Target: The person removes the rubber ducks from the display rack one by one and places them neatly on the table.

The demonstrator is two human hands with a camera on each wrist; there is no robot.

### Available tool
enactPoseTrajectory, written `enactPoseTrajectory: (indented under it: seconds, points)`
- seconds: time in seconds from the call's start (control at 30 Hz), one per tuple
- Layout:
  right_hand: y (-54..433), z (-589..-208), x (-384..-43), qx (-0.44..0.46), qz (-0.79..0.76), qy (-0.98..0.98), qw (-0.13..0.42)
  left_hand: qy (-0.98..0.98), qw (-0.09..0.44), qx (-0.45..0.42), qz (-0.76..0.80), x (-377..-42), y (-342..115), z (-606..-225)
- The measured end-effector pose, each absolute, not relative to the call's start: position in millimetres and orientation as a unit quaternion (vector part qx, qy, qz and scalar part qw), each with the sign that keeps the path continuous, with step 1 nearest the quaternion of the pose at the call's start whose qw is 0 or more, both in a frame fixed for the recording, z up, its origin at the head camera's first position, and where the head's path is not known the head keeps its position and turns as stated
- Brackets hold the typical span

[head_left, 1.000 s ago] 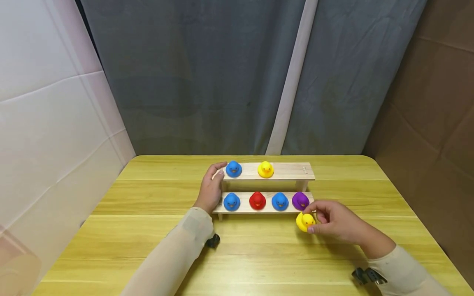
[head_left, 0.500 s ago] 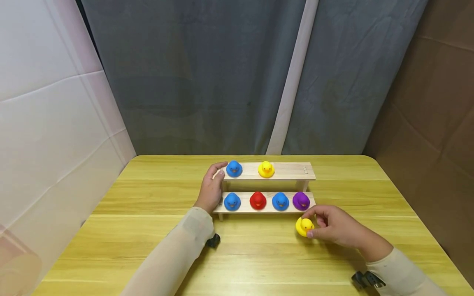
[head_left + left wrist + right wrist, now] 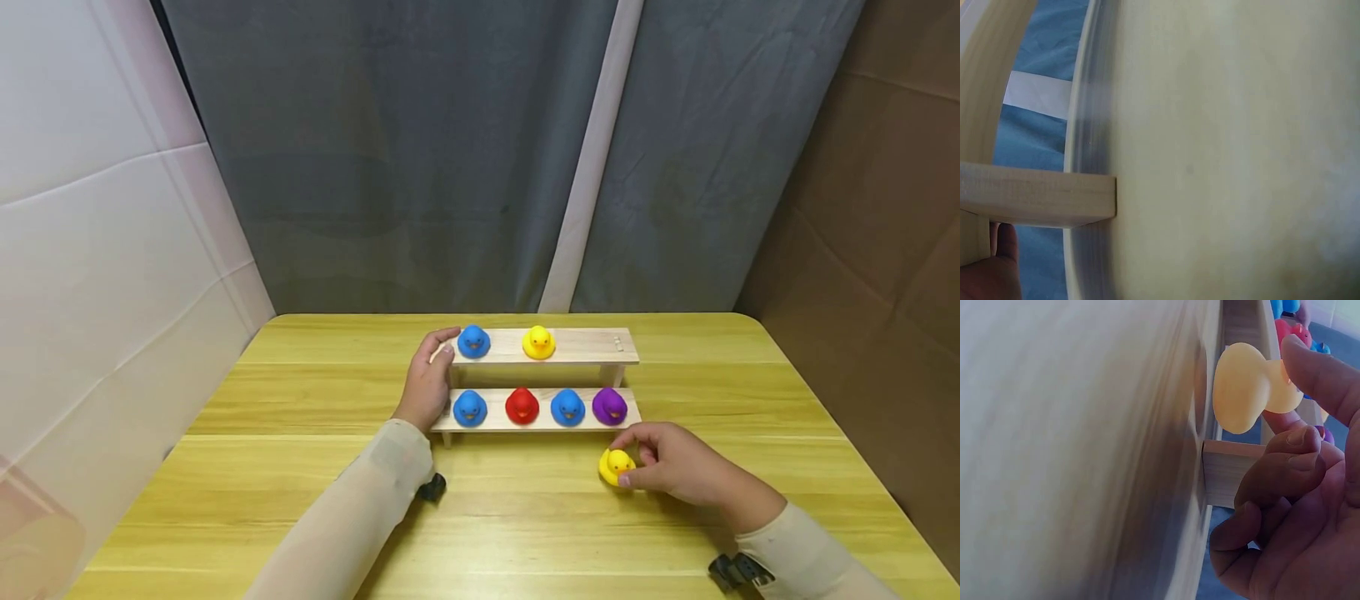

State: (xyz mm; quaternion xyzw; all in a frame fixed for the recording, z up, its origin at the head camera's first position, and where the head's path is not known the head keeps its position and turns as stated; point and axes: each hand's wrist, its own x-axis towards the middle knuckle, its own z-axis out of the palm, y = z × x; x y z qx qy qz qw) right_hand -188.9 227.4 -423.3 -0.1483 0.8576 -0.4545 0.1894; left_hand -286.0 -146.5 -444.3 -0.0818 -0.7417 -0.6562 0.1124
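My right hand (image 3: pixel 678 467) pinches a yellow rubber duck (image 3: pixel 617 468) between thumb and fingers, in front of the right end of a two-tier wooden stand (image 3: pixel 585 346). In the right wrist view the duck (image 3: pixel 1241 387) is low over the tabletop; whether it touches is unclear. At the stand's left end my left hand (image 3: pixel 426 383) grips its side. On the lower tier sit a blue duck (image 3: pixel 470 409), a red duck (image 3: pixel 522 407), another blue duck (image 3: pixel 567 407) and a purple duck (image 3: pixel 610 407). The upper tier bears a blue duck (image 3: pixel 473 342) and a yellow duck (image 3: pixel 538 342).
The stand rests on a wood-grain table (image 3: pixel 525 542). Behind it hangs a grey curtain (image 3: pixel 375 167) with a pale strip. A white wall sheet (image 3: pixel 112 250) borders the left, a brown one (image 3: pixel 885 208) the right.
My right hand has drawn the yellow duck a little toward me, away from the stand's lower tier. The left hand and the ducks on the stand look the same.
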Motion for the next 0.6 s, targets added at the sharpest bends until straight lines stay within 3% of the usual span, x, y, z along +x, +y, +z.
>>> enactPoseTrajectory:
  seconds: [0.6]
  points:
    - [224.4,-428.8,-191.6,-0.170,-0.439,0.862,0.186,-0.749,0.110,-0.082,-0.648,-284.2,-146.5,-442.1]
